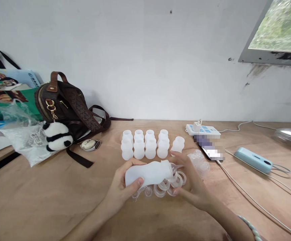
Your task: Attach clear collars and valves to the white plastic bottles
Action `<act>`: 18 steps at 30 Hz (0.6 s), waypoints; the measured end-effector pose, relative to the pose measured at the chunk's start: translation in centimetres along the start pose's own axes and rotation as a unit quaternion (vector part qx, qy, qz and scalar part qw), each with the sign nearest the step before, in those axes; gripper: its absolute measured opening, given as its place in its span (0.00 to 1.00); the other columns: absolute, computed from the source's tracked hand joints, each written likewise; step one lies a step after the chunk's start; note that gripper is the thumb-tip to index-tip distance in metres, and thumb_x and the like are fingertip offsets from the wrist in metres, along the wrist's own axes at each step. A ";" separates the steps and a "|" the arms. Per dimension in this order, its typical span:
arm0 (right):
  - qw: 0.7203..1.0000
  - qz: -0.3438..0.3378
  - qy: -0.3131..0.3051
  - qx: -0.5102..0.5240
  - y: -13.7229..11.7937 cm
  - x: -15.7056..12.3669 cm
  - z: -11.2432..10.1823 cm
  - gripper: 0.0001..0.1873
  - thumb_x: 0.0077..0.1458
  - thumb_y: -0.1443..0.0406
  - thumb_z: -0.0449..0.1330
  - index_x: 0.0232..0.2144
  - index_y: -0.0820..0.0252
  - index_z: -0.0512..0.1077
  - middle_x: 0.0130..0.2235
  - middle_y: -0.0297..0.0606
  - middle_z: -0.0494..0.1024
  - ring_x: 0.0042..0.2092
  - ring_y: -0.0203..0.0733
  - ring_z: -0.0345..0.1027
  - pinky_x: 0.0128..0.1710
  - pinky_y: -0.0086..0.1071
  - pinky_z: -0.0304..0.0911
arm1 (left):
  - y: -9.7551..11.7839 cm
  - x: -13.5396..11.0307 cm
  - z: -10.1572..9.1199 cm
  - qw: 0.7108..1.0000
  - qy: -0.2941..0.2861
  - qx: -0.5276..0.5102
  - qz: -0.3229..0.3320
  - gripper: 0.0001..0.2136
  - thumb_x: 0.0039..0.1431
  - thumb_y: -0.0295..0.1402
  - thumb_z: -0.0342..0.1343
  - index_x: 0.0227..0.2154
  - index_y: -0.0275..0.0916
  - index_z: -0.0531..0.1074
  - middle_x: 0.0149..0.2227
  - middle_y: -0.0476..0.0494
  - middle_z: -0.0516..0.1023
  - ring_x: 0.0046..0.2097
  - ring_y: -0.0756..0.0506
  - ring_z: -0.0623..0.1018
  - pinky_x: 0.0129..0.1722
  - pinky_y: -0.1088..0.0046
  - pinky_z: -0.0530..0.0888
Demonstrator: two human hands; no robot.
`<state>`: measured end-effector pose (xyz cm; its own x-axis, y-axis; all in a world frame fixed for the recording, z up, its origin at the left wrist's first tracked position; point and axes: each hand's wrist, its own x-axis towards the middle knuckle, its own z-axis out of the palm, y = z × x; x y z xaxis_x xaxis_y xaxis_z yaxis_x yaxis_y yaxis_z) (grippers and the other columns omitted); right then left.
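Holding a bottle (150,173) sideways in the left hand (121,190), just above the table (47,201) and near its front edge. Closing the left grip around the wide base end, with the thumb pressing on the near side. Closing the right hand (194,189) on the narrow neck end, with fingers curling beneath it over a cluster of clear rings (166,187) lying on the table.

Looking at a milky, matte, half-translucent body, rounded at the belly and waisted toward the mouth, probably silicone. Judging it light, soft, and likely to yield under the thumb. Judging it grippy rather than slippery and hardly fragile. Judging the broad belly or base the best place for a hold, with a gentle squeeze to avoid buckling the wall. Taking the neck as the firmer spot for a finer pinch.

Seeing more of the same, the rows (145,144), standing upright behind the hands and touching one another. Seeing one more (178,144) just beside them on the right. Noting thin, glossy clear pieces (199,160) heaped near the right hand. Noting a phone (209,149) and a power strip (203,130) farther right. Noting a brown bag (65,103) with a plush panda (56,135) well apart on the left. Wearing a beaded bracelet (248,226) on the right wrist.
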<state>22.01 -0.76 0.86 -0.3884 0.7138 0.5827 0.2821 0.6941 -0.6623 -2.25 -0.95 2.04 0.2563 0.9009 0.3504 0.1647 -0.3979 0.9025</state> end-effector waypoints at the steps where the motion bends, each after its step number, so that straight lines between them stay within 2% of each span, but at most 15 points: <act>1: 0.999 0.036 -0.005 0.015 0.2 -0.1 0.0 0.33 0.60 0.46 0.55 0.61 0.53 0.56 0.46 0.44 0.75 0.44 0.49 0.72 0.41 0.40 0.68 | 0.0 -0.1 0.0 0.999 0.009 0.033 0.020 0.14 0.57 0.43 0.57 0.39 0.38 0.72 0.27 0.49 0.74 0.25 0.50 0.70 0.22 0.78 0.65; 4: 0.990 0.127 -0.008 0.062 0.7 -0.3 0.1 0.23 0.63 0.47 0.51 0.51 0.54 0.66 0.31 0.36 0.76 0.31 0.43 0.70 0.31 0.35 0.66 | -0.2 -0.2 0.1 0.981 0.023 0.150 0.118 0.13 0.55 0.35 0.59 0.43 0.39 0.70 0.31 0.49 0.77 0.28 0.48 0.74 0.26 0.77 0.69; 6: 0.983 0.167 -0.002 0.080 0.8 -0.1 0.1 0.17 0.62 0.50 0.55 0.46 0.53 0.67 0.30 0.34 0.75 0.30 0.41 0.69 0.29 0.33 0.66 | -0.2 -0.3 0.2 0.960 0.024 0.205 0.187 0.15 0.54 0.32 0.60 0.45 0.40 0.69 0.35 0.47 0.78 0.32 0.47 0.77 0.31 0.76 0.72; 8: 0.981 0.164 0.004 0.102 0.6 0.1 0.0 0.13 0.60 0.54 0.59 0.45 0.51 0.67 0.37 0.36 0.75 0.36 0.41 0.71 0.34 0.33 0.68 | -0.3 -0.3 0.3 0.948 0.026 0.227 0.219 0.16 0.54 0.31 0.59 0.46 0.41 0.67 0.37 0.47 0.78 0.35 0.46 0.78 0.33 0.75 0.73; 9: 0.982 0.150 0.003 0.113 0.4 0.3 -0.1 0.14 0.59 0.56 0.61 0.46 0.49 0.65 0.44 0.37 0.75 0.42 0.42 0.71 0.39 0.35 0.69 | -0.4 -0.3 0.3 0.947 0.028 0.231 0.223 0.16 0.55 0.32 0.59 0.47 0.41 0.66 0.37 0.47 0.78 0.35 0.47 0.78 0.34 0.76 0.73; 11: 0.985 0.120 -0.006 0.126 0.0 0.5 -0.3 0.24 0.58 0.58 0.63 0.53 0.43 0.60 0.57 0.39 0.68 0.53 0.45 0.67 0.46 0.38 0.69 | -0.5 -0.2 0.3 0.945 0.030 0.239 0.221 0.16 0.57 0.33 0.59 0.47 0.41 0.66 0.37 0.47 0.78 0.34 0.47 0.78 0.33 0.76 0.73; 13: 0.987 0.108 -0.011 0.121 -0.2 0.5 -0.4 0.33 0.58 0.57 0.63 0.60 0.40 0.52 0.62 0.41 0.62 0.56 0.47 0.64 0.49 0.40 0.68 | -0.7 -0.2 0.3 0.938 0.027 0.250 0.237 0.16 0.57 0.34 0.58 0.48 0.41 0.65 0.37 0.46 0.78 0.35 0.46 0.78 0.34 0.75 0.74; 15: 0.988 0.110 -0.011 0.104 0.0 0.4 -0.5 0.33 0.59 0.53 0.60 0.62 0.44 0.51 0.58 0.42 0.67 0.52 0.47 0.67 0.48 0.41 0.68 | -1.0 -0.2 0.5 0.929 0.019 0.260 0.262 0.17 0.57 0.35 0.58 0.49 0.40 0.65 0.38 0.44 0.78 0.36 0.45 0.79 0.35 0.73 0.74; 18: 0.987 0.132 -0.046 0.073 0.2 0.4 -0.6 0.22 0.61 0.51 0.58 0.54 0.51 0.66 0.44 0.40 0.77 0.42 0.45 0.72 0.40 0.36 0.69 | -1.3 -0.4 0.7 0.926 0.003 0.257 0.276 0.20 0.55 0.35 0.60 0.49 0.41 0.66 0.39 0.43 0.79 0.36 0.44 0.79 0.36 0.71 0.74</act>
<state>22.45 -0.30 1.28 -0.3991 0.8516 0.3397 0.2571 0.4596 -0.8501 -1.94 -0.92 0.56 0.4317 0.5361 0.7254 0.4429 -0.8266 0.3473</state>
